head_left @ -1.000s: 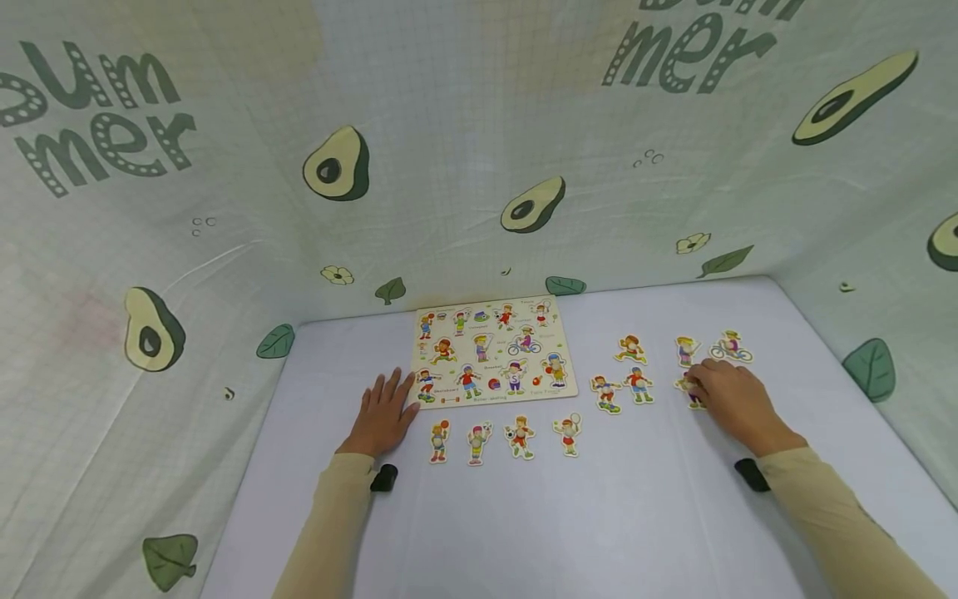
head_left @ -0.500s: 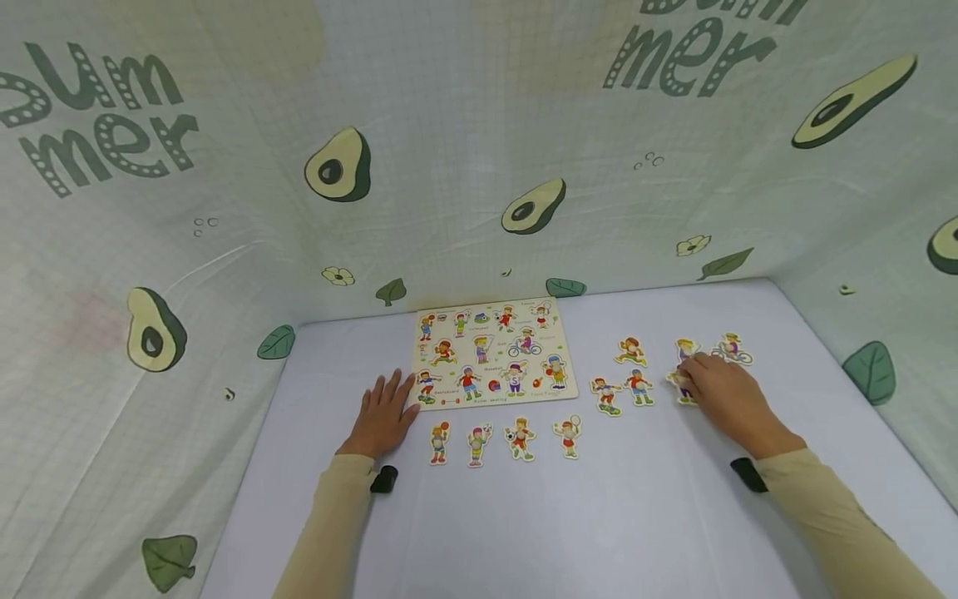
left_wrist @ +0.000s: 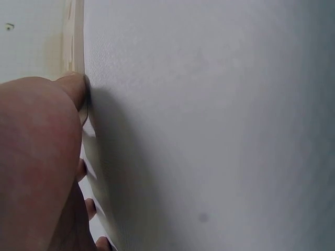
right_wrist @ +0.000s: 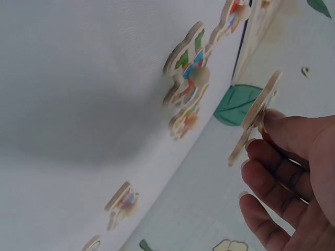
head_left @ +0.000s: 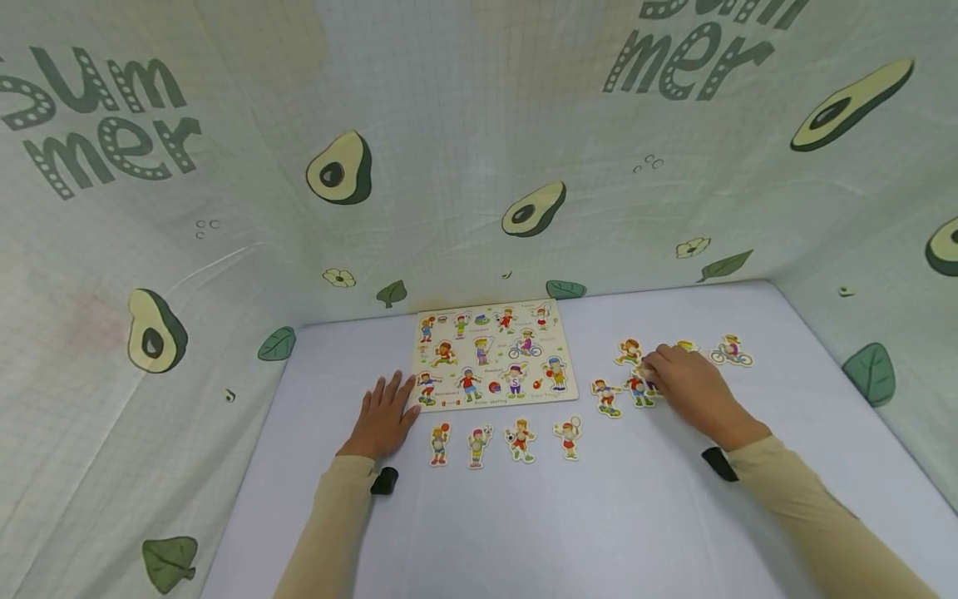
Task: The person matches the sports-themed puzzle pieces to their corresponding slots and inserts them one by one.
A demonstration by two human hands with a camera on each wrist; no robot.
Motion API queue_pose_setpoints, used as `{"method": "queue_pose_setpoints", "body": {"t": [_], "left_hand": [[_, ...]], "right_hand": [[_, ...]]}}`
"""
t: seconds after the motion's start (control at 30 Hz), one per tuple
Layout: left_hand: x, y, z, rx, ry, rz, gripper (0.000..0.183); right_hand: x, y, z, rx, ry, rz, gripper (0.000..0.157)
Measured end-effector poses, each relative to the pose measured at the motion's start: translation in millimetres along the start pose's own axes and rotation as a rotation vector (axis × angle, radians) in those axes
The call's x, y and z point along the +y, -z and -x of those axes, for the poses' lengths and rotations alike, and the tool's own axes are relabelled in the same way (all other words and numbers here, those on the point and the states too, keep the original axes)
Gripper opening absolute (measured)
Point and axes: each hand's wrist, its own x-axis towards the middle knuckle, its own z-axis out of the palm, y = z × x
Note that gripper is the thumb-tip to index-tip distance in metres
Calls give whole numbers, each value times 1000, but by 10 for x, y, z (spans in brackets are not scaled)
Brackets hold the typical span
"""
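My right hand (head_left: 699, 395) pinches a wooden puzzle piece (right_wrist: 256, 112) between thumb and index finger, its flat side turned edge-on in the right wrist view. In the head view this piece, a figure in purple trousers, overlaps the roller-skater piece (head_left: 636, 391). Close by lie a runner piece (head_left: 630, 349) and a skateboarder piece (head_left: 604, 396). Behind the right hand a golfer piece (head_left: 686, 345) is mostly hidden. My left hand (head_left: 380, 420) rests on the table with fingers spread, its thumb at the near left corner of the puzzle board (head_left: 565, 391).
A row of several sports-figure pieces, among them a footballer (head_left: 520, 441) and a tennis player (head_left: 569, 438), lies in front of the board. A cyclist piece (head_left: 731, 351) lies at the far right. A patterned cloth (head_left: 434, 241) hangs behind the table (head_left: 509, 532).
My right hand has moved left with the pinched piece, from beside the golfer and cyclist pieces to over the roller-skater piece. The cyclist piece shows fully now. The left hand has stayed put.
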Motion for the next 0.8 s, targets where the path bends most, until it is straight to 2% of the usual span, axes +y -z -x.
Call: {"method": "queue_pose_setpoints", "body": {"t": [0.17, 0.4, 0.6, 0.8], "left_hand": [[5, 3, 12, 0, 2, 6, 66], [-2, 4, 1, -6, 2, 2, 66], [-4, -1, 0, -15, 1, -10, 66], [8, 14, 15, 0, -7, -5, 65]], "right_hand": [[-149, -22, -119, 6, 33, 5, 12], [-357, -76, -296, -14, 88, 39, 18], [-523, -135, -425, -28, 108, 12, 19], [-668, -205, -544, -6, 148, -11, 14]]}}
